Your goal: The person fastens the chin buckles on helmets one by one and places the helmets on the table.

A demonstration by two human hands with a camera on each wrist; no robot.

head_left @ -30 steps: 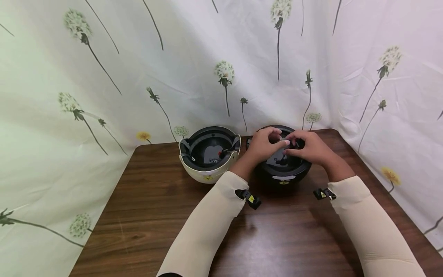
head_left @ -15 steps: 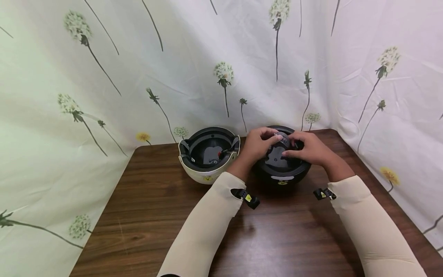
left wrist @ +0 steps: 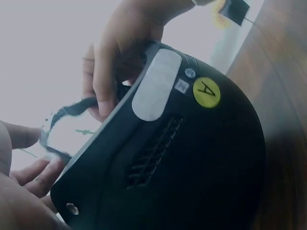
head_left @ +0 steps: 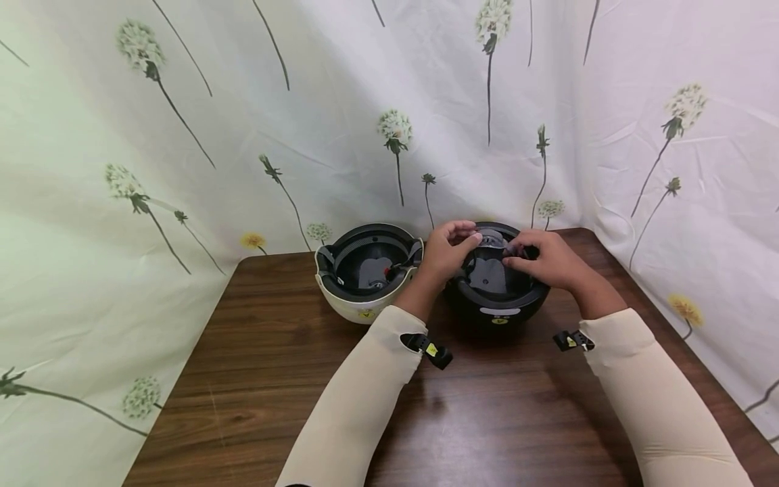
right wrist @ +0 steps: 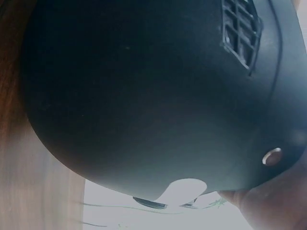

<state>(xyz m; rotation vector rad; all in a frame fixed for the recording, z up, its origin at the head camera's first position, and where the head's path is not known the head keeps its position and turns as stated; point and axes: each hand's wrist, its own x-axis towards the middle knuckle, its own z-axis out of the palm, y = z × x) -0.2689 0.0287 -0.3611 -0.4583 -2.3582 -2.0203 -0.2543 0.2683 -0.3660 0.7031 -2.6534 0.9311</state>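
A black helmet (head_left: 523, 312) rests on its crown, its padded opening facing up. Over that opening stretches its chin strap (left wrist: 72, 109), with a grey padded piece (head_left: 491, 238) in the middle. My left hand (head_left: 445, 256) pinches the strap at the helmet's left side, thumb beside the grey piece. Across from it, my right hand (head_left: 546, 258) grips the other side of the strap with curled fingers, clearest in the left wrist view. The right wrist view mostly holds the helmet's dark outer shell (right wrist: 134, 96), which hides most of the right hand.
Close to the left of the black helmet, a cream helmet (head_left: 342, 303) also lies opening up. Both stand near the back edge of the brown wooden table (head_left: 262, 379). White cloth (head_left: 335, 128) with a dandelion print hangs behind and at the sides.
My left hand has shifted left, away from my right hand, which stays about where it was. The strap's grey piece now shows between them at the helmet's far rim.
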